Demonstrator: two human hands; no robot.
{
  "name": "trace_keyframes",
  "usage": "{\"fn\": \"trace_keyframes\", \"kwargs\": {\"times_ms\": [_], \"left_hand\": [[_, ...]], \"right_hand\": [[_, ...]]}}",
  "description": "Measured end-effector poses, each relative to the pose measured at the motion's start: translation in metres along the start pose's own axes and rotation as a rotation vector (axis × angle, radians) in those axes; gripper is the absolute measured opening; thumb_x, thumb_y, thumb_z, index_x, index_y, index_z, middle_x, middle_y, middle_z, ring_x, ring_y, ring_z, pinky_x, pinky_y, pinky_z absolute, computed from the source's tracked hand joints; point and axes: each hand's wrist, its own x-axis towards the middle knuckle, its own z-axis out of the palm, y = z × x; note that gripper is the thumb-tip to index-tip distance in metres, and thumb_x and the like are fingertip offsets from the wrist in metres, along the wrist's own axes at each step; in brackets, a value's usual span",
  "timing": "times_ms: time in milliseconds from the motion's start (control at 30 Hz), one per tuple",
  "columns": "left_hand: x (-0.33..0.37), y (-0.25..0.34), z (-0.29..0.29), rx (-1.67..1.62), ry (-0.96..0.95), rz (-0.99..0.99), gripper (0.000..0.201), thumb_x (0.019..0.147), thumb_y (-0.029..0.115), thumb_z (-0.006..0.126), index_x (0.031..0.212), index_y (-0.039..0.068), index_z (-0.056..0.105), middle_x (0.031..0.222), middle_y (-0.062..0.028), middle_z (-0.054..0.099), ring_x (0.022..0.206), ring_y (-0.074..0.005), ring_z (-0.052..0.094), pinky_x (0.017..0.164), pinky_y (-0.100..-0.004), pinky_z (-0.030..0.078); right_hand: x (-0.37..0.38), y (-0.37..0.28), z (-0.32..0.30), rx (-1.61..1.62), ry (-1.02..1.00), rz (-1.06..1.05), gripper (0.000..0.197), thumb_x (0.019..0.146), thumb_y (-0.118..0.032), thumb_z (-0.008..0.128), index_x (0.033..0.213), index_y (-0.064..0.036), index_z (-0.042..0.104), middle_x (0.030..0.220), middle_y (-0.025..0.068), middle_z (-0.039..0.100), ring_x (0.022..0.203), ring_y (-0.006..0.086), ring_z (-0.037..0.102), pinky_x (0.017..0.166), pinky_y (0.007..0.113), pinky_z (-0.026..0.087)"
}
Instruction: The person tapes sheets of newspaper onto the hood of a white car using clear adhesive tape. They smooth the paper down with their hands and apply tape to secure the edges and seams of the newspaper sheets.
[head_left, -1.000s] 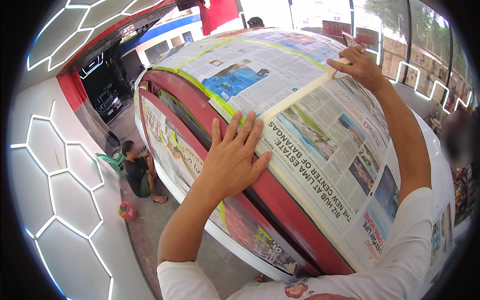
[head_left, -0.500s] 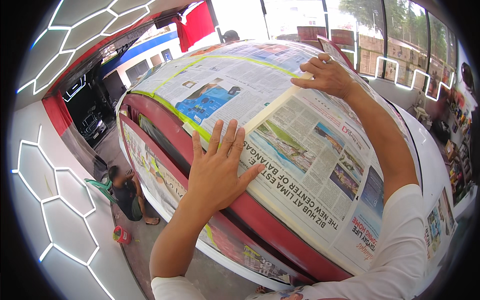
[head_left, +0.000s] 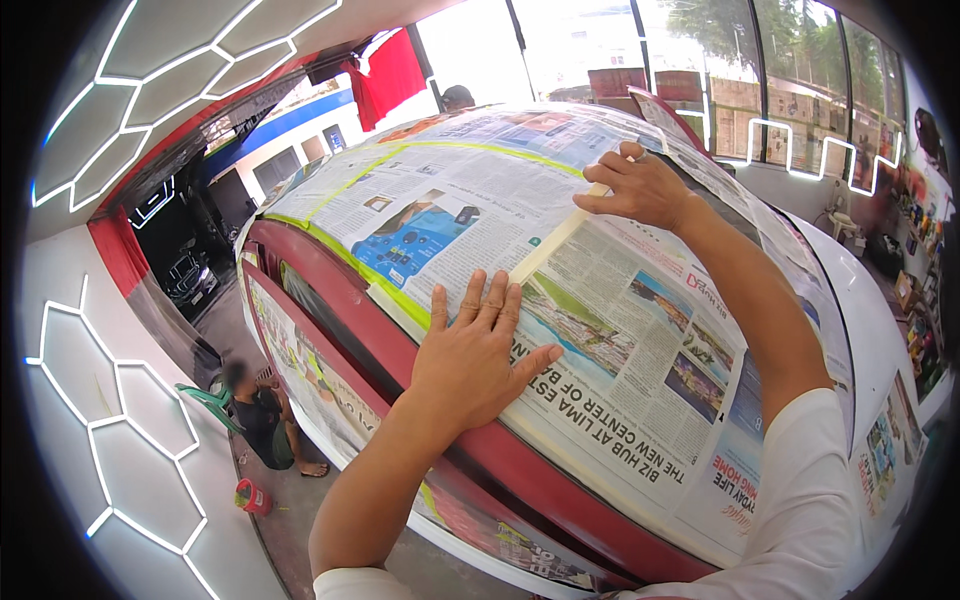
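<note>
A cream masking tape strip [head_left: 548,248] lies along the seam between newspaper sheets [head_left: 640,325] covering a car roof. My left hand [head_left: 477,360] is pressed flat on the paper near the roof's red side edge, fingers stretched, fingertips at the strip's near end. Farther up the roof, my right hand [head_left: 640,190] is closed on the masking tape at the strip's far end. Its curled fingers hide most of what it grips. Yellow-green tape [head_left: 480,146] borders the sheet beyond, running down to the red roof edge [head_left: 330,265].
The car's red door frame [head_left: 520,500] runs below my left forearm. On the floor at left, a person [head_left: 262,415] sits beside a green chair [head_left: 208,405], with a red bucket [head_left: 252,497] nearby. Another person's head [head_left: 457,98] shows beyond the car. Shelves with supplies line the right wall.
My left hand has slid a little to the right across the newspaper, covering more of the headline. My right hand still grips the tape at the far end. The whole view has shifted slightly.
</note>
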Motion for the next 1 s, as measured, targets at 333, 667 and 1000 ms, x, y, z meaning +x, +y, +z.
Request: {"fn": "trace_keyframes", "kwargs": {"times_ms": [333,667,1000], "left_hand": [[0.016,0.003,0.002,0.02,0.0,0.067,0.092,0.102,0.071,0.032,0.16,-0.001,0.029,0.167,-0.0213,0.028,0.158,-0.036,0.017,0.127,-0.0564,0.01],[0.068,0.013,0.01,0.028,-0.079,0.15,0.092,0.104,0.068,0.03,0.159,-0.005,0.026,0.167,-0.0232,0.027,0.158,-0.0354,0.018,0.127,-0.0547,0.014],[0.11,0.02,0.013,0.003,-0.169,0.155,0.094,0.104,0.07,0.028,0.16,-0.006,0.023,0.167,-0.0237,0.024,0.158,-0.0352,0.016,0.127,-0.0545,0.013]], "right_hand": [[0.0,-0.005,0.007,0.02,-0.022,0.003,0.028,0.088,-0.013,0.066,0.11,-0.0294,0.063,0.114,-0.0046,0.061,0.106,0.0132,0.058,0.099,0.033,0.044],[-0.002,-0.002,0.018,0.047,0.009,-0.008,0.033,0.087,-0.015,0.065,0.117,-0.0296,0.064,0.113,-0.002,0.062,0.104,0.0143,0.059,0.096,0.034,0.044],[-0.001,-0.004,0.021,0.084,-0.015,-0.015,0.031,0.088,-0.015,0.065,0.115,-0.0291,0.064,0.115,-0.0028,0.061,0.105,0.0151,0.059,0.095,0.033,0.043]]}}
